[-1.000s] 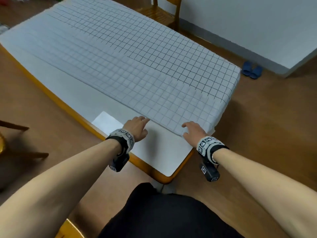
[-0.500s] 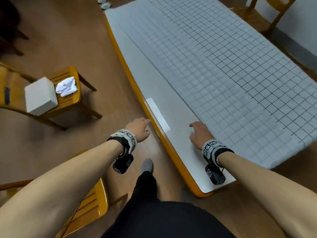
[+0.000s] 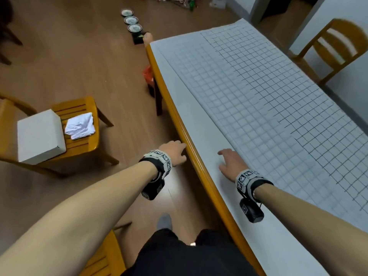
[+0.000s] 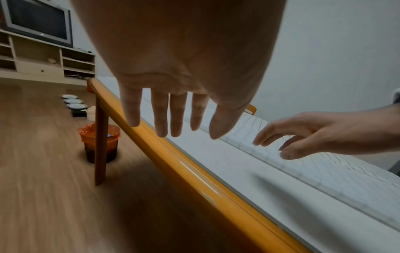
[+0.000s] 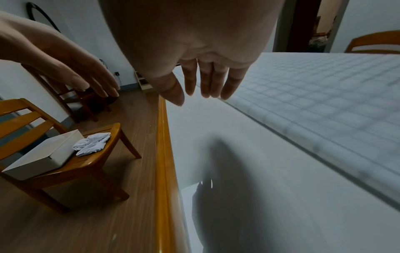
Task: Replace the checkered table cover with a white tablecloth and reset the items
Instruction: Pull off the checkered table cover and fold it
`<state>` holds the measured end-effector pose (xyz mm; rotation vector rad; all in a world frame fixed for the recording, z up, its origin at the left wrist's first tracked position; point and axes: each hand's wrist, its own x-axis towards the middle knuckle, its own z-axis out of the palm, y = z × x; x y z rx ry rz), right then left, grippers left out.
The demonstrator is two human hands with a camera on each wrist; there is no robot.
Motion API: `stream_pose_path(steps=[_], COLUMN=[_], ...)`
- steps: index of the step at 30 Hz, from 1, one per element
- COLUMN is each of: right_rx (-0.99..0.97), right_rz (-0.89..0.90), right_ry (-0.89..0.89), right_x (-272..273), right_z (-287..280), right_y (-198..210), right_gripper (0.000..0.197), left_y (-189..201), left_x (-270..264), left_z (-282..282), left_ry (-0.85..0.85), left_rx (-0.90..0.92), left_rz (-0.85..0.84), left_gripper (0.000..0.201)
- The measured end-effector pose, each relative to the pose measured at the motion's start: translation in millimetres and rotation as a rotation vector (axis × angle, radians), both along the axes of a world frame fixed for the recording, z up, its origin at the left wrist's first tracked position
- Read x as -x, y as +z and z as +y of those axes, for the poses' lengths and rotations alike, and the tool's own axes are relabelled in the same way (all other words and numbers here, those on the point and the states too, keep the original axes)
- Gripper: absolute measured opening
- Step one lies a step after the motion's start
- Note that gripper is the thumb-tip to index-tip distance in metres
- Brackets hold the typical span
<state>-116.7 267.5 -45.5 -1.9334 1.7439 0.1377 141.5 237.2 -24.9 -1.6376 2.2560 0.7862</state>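
The checkered cover [image 3: 268, 92] lies on the table, its near part folded back with the pale underside up. A bare white strip of table top [image 3: 196, 132] shows along the yellow edge [image 3: 175, 116]. My left hand [image 3: 175, 152] hovers over the floor just outside that edge, fingers straight [image 4: 161, 123], holding nothing. My right hand [image 3: 229, 161] floats above the white strip, close to the cover's folded edge [image 5: 270, 123], fingers relaxed [image 5: 206, 85] and empty. A crumpled white cloth [image 3: 80, 126] lies on a chair at the left.
The yellow chair [image 3: 79, 144] at the left also carries a white box [image 3: 39, 136]. Three small bowls [image 3: 131, 19] sit on the floor past the table's far corner. An orange-lined bin [image 4: 99, 142] stands by the table leg. Another chair [image 3: 334, 48] stands at the far right.
I have walked from the table's short end to its long side. My left hand left the table and now hangs beside the edge. My right hand has come off the cover's fold.
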Motion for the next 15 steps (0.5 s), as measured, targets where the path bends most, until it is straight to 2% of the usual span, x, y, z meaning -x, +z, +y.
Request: stream_pose_path(steps=[6, 9, 15], right_rx=[0.002, -0.01, -0.035], right_rz=[-0.005, 0.001, -0.042], right_ry=[0.002, 0.005, -0.085], right_x=[-61.1, -81.2, -125.0], right_z=[-100.1, -152.1, -298.2], right_y=[9.6, 1.2, -26.1], right_gripper=[0.052, 0.052, 0.054], left_y=[4.4, -1.7, 2.1], left_x=[-57.8, -81.6, -139.7], left_z=[-96.9, -141.5, -259.7], left_ry=[0.018, 0.028, 0.038], left_rx=[0.0, -0.021, -0.072], left_rz=[0.009, -0.007, -0.09], left_gripper=[0.052, 0.052, 0.052])
